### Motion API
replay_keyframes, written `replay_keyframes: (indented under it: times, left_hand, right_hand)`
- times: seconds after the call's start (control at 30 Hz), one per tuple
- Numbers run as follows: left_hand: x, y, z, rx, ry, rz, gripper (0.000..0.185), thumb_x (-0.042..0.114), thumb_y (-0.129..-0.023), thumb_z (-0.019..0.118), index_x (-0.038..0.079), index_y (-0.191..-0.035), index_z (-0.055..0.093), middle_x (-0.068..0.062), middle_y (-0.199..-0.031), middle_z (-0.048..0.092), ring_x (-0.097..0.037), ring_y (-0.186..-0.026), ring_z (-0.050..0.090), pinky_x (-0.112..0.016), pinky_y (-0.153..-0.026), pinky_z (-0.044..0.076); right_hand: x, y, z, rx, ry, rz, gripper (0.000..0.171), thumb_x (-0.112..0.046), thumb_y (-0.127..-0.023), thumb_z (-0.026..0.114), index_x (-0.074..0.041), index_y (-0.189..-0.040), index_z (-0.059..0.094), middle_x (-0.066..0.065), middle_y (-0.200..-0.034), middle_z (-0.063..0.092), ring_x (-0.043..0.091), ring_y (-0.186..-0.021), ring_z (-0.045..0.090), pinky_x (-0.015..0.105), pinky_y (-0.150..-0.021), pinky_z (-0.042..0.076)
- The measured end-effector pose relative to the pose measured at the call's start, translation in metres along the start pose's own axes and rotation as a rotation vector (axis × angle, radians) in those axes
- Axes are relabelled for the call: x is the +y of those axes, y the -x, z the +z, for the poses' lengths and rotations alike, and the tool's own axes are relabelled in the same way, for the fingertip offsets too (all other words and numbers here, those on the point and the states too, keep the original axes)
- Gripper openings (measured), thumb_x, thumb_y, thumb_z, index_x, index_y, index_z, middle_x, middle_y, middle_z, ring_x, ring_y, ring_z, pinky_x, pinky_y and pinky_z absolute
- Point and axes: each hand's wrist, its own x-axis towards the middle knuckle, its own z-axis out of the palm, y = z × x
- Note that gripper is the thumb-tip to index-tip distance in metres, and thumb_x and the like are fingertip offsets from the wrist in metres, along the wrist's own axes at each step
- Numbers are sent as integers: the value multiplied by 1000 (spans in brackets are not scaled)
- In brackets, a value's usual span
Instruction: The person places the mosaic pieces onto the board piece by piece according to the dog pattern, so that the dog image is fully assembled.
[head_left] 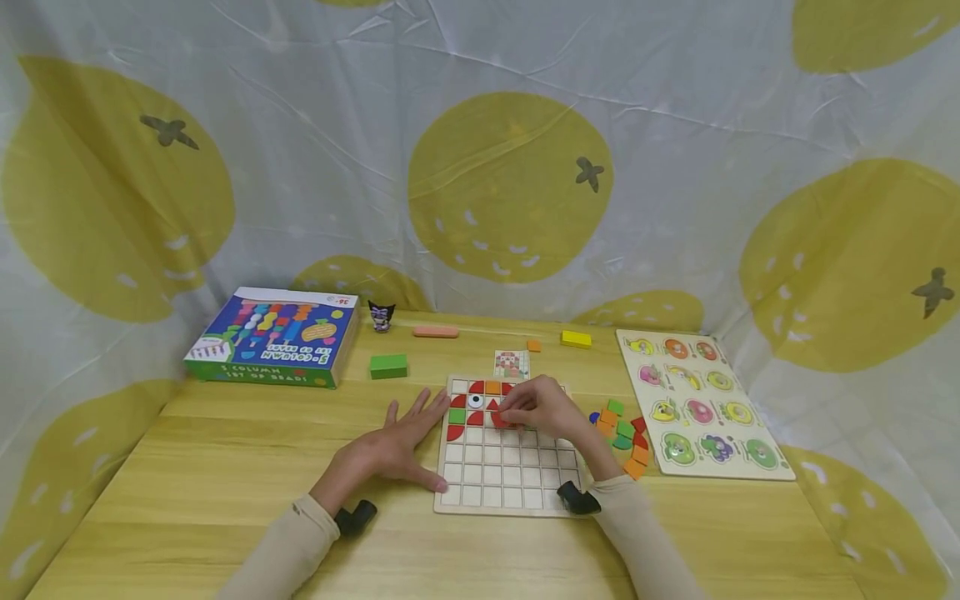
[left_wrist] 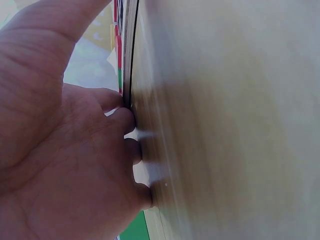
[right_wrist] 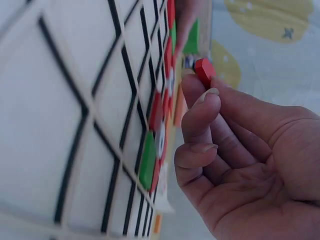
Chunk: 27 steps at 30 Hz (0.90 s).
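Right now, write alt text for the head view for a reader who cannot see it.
A person's right hand pinches a red piece over a gridded puzzle board on a wooden table, while the left hand rests flat at the board's left edge. Loose coloured pieces and a fruit puzzle lie to the right.

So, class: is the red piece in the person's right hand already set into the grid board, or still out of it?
Out. The right hand pinches the red piece at its fingertips, clear above the grid board; the left hand lies flat at the board's edge.
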Motion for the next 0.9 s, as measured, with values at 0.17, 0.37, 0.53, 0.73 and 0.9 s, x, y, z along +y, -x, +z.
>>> replay_keyframes:
  times: [0.17,0.37,0.53,0.73,0.9]
  left_hand:
    - [-1,0,-1,1,-13,10,131,53,-81,93,13,-175,11,-6,-183,1,-35,-167,-11,-70,-127,-15]
    - [-2,1,-1,2,-9,23,131,52,-82,93,12,-175,11,-7,-183,1,-37,-167,-10,-72,-126,-15]
    - [-2,1,-1,3,-1,19,131,51,-82,93,12,-175,10,-7,-183,1,-36,-167,-11,-71,-126,-16]
    - [-1,0,-1,2,5,8,132,51,-80,94,12,-175,11,-7,-183,2,-35,-167,-11,-69,-126,-16]
    - [0,0,-1,1,9,9,132,51,-80,95,12,-175,12,-8,-183,3,-35,-167,-10,-70,-126,-16]
  right_hand:
    - [-10,-6,20,-25,18,16,5,-7,-95,84,-4,-98,83,-1,-86,79,12,-68,70,23,-67,60]
    - [-15,-9,35,-28,47,9,7,-8,-95,83,-1,-97,82,-1,-83,77,11,-64,63,21,-60,55]
    - [-17,-11,38,-11,105,3,5,-9,-96,83,-4,-97,83,-4,-85,76,7,-68,59,20,-62,52]
    - [-21,-9,36,-35,103,-7,13,-6,-88,91,-4,-96,81,-3,-80,73,10,-69,64,21,-63,55]
    - [-21,-9,37,-54,109,0,18,-3,-86,91,-3,-100,80,-3,-80,72,10,-71,64,21,-65,56]
